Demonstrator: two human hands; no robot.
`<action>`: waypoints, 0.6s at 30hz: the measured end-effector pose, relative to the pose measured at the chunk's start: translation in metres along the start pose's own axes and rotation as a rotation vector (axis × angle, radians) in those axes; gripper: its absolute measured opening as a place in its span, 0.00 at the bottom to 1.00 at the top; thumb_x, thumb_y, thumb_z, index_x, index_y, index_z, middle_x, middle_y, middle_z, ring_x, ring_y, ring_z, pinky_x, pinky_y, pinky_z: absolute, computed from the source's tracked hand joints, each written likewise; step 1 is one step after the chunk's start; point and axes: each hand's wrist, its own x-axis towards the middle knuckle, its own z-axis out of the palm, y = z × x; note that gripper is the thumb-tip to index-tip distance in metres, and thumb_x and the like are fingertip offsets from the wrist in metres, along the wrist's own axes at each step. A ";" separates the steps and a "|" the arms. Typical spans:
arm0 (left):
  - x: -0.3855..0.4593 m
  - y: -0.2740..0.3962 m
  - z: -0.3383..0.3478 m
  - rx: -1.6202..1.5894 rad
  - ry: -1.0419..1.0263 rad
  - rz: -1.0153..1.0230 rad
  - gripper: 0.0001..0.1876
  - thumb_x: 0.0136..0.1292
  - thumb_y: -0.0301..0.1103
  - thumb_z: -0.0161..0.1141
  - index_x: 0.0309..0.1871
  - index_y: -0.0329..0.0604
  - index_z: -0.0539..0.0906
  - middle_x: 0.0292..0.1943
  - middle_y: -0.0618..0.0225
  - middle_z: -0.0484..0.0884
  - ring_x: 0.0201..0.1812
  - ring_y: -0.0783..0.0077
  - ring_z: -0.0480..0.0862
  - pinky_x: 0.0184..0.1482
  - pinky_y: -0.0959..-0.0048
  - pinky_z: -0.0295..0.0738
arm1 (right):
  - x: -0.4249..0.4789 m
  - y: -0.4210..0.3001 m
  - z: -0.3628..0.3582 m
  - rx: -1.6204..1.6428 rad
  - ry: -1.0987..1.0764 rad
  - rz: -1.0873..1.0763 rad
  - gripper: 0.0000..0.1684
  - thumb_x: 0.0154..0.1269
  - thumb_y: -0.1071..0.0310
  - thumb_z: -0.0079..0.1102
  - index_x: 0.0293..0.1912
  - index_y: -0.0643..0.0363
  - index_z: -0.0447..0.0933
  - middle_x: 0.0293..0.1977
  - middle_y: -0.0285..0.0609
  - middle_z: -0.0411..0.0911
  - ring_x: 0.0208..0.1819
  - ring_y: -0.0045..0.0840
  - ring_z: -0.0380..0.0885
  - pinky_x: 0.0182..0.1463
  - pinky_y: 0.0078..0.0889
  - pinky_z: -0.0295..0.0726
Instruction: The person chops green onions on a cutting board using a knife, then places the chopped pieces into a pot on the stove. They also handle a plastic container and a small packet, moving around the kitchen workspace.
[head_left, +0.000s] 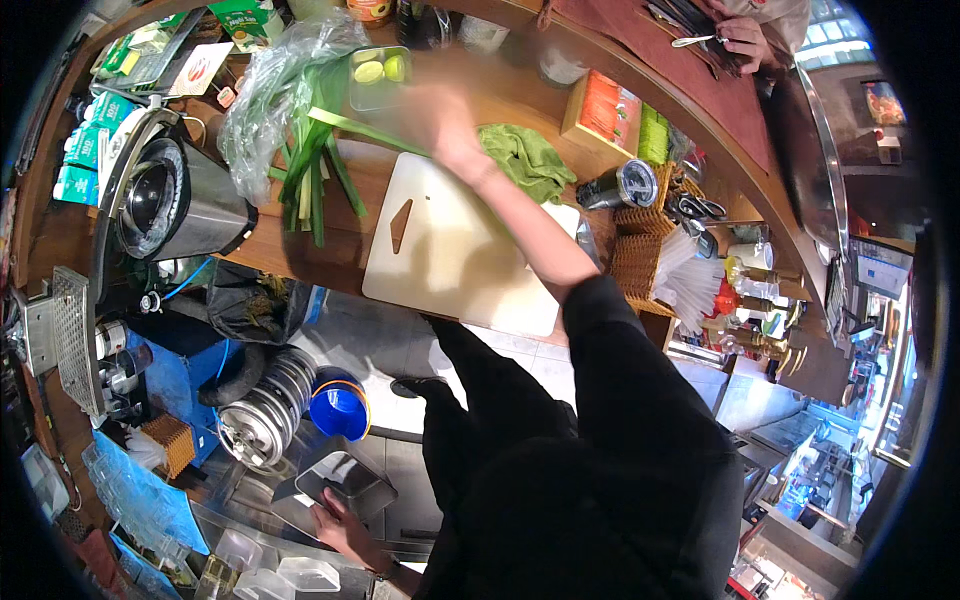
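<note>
My right hand (442, 127) is blurred with motion above the wooden counter, between a clear tub of cut limes (381, 71) and a crumpled green cloth (529, 161). Whether its fingers hold anything is unclear. Below that arm lies a white plastic cutting board (450, 247) with a triangular handle hole. A bundle of long green leaves (319, 161) with pale stalks hangs over the board's left side, partly in a clear plastic bag (262, 105). Down at the lower left, my left hand (341, 525) grips the rim of a rectangular stainless steel pan (356, 480).
A steel-sided appliance (202, 195) stands at the counter's left. Below are a black bin bag (255, 304), steel kegs (259, 420) and a blue bucket (341, 409). Rightward sit a lidded tumbler (634, 184) and a wicker basket (637, 262). Another person's hand (742, 45) handles cutlery.
</note>
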 end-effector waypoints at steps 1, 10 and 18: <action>0.000 0.004 0.004 -0.030 -0.003 -0.038 0.18 0.67 0.36 0.58 0.28 0.25 0.73 0.23 0.46 0.70 0.25 0.46 0.72 0.29 0.55 0.64 | -0.015 -0.001 -0.031 -0.033 0.032 0.090 0.23 0.57 0.61 0.61 0.53 0.55 0.75 0.46 0.47 0.77 0.53 0.40 0.73 0.59 0.45 0.68; 0.032 0.045 0.019 -0.010 -0.182 0.083 0.17 0.67 0.35 0.56 0.28 0.26 0.71 0.24 0.45 0.70 0.26 0.43 0.70 0.31 0.53 0.62 | -0.058 0.168 0.009 -0.016 0.068 0.343 0.28 0.68 0.46 0.49 0.63 0.46 0.69 0.68 0.50 0.58 0.68 0.51 0.55 0.69 0.58 0.50; 0.051 0.061 0.035 -0.009 -0.149 0.117 0.17 0.67 0.34 0.57 0.27 0.26 0.71 0.23 0.44 0.70 0.26 0.42 0.71 0.30 0.52 0.63 | -0.047 0.187 0.013 -0.200 0.143 0.443 0.26 0.72 0.52 0.42 0.58 0.62 0.68 0.63 0.52 0.63 0.68 0.46 0.56 0.68 0.63 0.49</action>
